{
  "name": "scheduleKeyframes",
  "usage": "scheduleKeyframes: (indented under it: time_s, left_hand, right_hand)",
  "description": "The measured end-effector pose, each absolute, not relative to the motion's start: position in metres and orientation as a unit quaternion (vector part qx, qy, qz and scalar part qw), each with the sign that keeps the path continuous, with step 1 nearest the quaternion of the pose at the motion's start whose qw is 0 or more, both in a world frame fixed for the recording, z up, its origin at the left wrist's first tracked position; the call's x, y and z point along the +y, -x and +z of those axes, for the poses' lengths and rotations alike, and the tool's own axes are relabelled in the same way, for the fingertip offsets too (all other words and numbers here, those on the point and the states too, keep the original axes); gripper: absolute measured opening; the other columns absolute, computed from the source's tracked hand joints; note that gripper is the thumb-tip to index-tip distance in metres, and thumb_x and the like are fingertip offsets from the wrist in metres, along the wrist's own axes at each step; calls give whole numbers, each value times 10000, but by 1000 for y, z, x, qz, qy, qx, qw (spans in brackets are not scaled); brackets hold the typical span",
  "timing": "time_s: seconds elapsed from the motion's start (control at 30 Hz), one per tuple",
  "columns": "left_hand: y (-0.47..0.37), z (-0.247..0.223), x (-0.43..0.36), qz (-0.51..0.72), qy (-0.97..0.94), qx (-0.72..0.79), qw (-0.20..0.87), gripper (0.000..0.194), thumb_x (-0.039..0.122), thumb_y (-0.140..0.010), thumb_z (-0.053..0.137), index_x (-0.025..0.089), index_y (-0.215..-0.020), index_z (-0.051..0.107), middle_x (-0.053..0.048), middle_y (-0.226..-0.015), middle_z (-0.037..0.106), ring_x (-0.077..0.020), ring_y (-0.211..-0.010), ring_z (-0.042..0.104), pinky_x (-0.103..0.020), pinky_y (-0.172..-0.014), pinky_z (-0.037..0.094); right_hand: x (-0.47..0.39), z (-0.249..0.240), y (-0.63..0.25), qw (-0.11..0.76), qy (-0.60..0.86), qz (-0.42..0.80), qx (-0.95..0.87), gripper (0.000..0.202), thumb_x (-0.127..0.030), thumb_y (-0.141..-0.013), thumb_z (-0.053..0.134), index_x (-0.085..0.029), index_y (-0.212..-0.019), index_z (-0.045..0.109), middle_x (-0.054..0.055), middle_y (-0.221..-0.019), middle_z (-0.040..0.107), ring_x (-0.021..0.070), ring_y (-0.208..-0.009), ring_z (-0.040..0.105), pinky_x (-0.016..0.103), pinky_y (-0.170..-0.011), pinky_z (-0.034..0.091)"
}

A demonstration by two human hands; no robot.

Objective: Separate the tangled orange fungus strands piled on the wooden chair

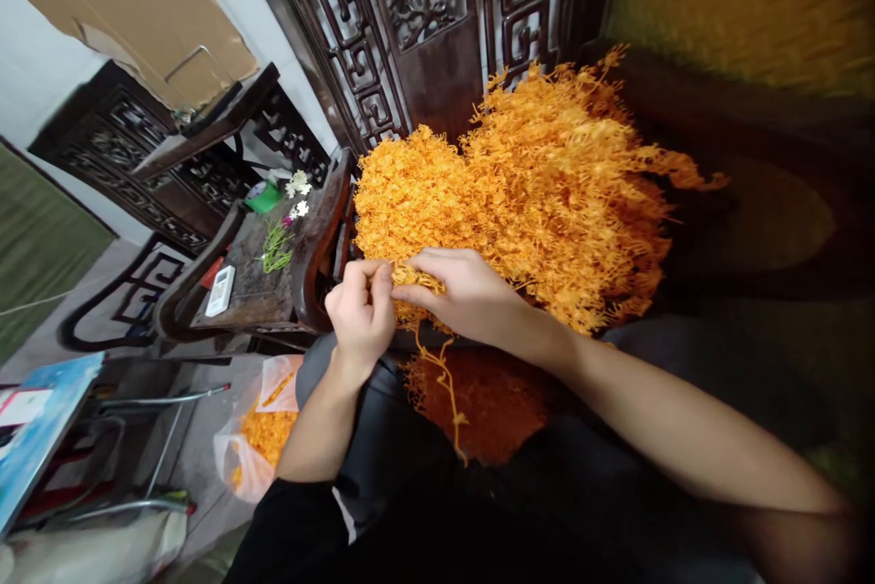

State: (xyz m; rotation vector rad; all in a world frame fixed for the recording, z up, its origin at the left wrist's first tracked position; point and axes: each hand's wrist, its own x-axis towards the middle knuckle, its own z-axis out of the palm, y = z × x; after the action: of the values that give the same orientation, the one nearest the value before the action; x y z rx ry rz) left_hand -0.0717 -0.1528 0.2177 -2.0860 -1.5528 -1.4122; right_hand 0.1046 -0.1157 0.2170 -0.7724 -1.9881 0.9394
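A big heap of orange, curly stringy material (547, 192) lies on a dark carved wooden seat. At its near edge my left hand (362, 306) is closed, thumb pressed to the fingers, pinching an orange strand. My right hand (465, 292) is beside it, thumb and fingers around a small tuft of orange strands. A loose knotted orange strand (447, 384) hangs below the hands, over my lap. The exact grip between the fingertips is partly hidden.
To the left, a dark wooden side table (263, 292) bears a white device (220, 291), green tape (263, 196) and small flowers (298, 184). A translucent bag (256, 456) with orange material sits on the floor. A blue-topped table (61, 420) stands at far left.
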Motion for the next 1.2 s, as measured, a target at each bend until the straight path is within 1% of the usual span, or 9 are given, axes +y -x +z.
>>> scheduleKeyframes:
  time_s: [0.23, 0.3, 0.47, 0.57, 0.7, 0.8, 0.87, 1.03, 1.2]
  left_hand:
    - [67, 221, -159, -450, 746, -476, 121, 113, 240, -975, 602, 172, -953, 689, -20, -771, 722, -97, -621, 655, -197, -595, 465]
    - [74, 222, -156, -452, 734, -497, 103, 128, 263, -969, 615, 171, -927, 694, -18, -761, 712, -98, -625, 643, -204, -606, 460]
    - [117, 231, -128, -651, 502, -569, -20, 366, 501, -957, 604, 178, -784, 591, 53, -611, 522, -65, -475, 417, -207, -484, 335]
    - [124, 229, -118, -699, 446, -553, -82, 380, 542, -904, 671, 187, -813, 567, 77, -584, 465, -62, -471, 377, -204, -481, 317]
    - [95, 220, -127, -633, 518, -551, -165, 351, 535, -932, 649, 200, -846, 589, 61, -587, 487, -82, -485, 421, -218, -486, 343]
    - [73, 217, -138, -602, 558, -558, -124, 339, 513, -967, 610, 200, -837, 596, 44, -622, 531, -88, -524, 478, -223, -525, 381]
    - [64, 216, -146, -574, 586, -563, -95, 319, 488, -981, 597, 198, -846, 608, 36, -640, 561, -92, -539, 505, -227, -538, 391]
    - [67, 217, -147, -513, 635, -575, -52, 259, 431, -982, 613, 192, -887, 643, 32, -653, 593, -87, -549, 523, -229, -549, 385]
    - [99, 224, -122, -676, 491, -533, -135, 396, 553, -913, 667, 213, -795, 501, 102, -516, 412, -60, -405, 347, -210, -423, 259]
  right_hand:
    - [-115, 221, -111, 351, 259, 506, -744, 390, -499, -1012, 533, -176, -809, 615, -25, -716, 576, 105, -662, 498, 270, -626, 335]
    - [-117, 224, -113, 362, 271, 487, -748, 411, -467, -1029, 503, -174, -751, 577, -24, -695, 548, 103, -658, 481, 275, -633, 321]
    - [-126, 234, -124, 373, 236, 354, -825, 444, -345, -1042, 478, -173, -633, 476, -12, -645, 520, 101, -629, 445, 301, -687, 312]
    - [-126, 237, -127, 349, 232, 367, -831, 443, -351, -1040, 483, -177, -640, 564, 4, -650, 596, 117, -643, 517, 299, -694, 364]
    - [-122, 235, -122, 361, 288, 424, -779, 279, -355, -993, 552, -201, -968, 783, 54, -1019, 780, 191, -955, 704, 330, -905, 501]
    - [-121, 229, -115, 383, 303, 454, -745, 405, -380, -954, 610, -217, -1310, 717, 70, -1311, 718, 244, -1251, 650, 392, -1096, 476]
    - [-122, 223, -108, 392, 297, 463, -738, 448, -410, -949, 626, -218, -1349, 690, 77, -1327, 709, 251, -1261, 644, 398, -1087, 490]
    - [-126, 212, -100, 461, 304, 350, -756, 269, -350, -1013, 554, -153, -954, 728, 82, -965, 757, 194, -913, 697, 338, -885, 514]
    - [-134, 228, -121, 501, 315, 213, -778, 207, -237, -1007, 522, -165, -858, 646, 76, -834, 701, 185, -791, 652, 335, -787, 484]
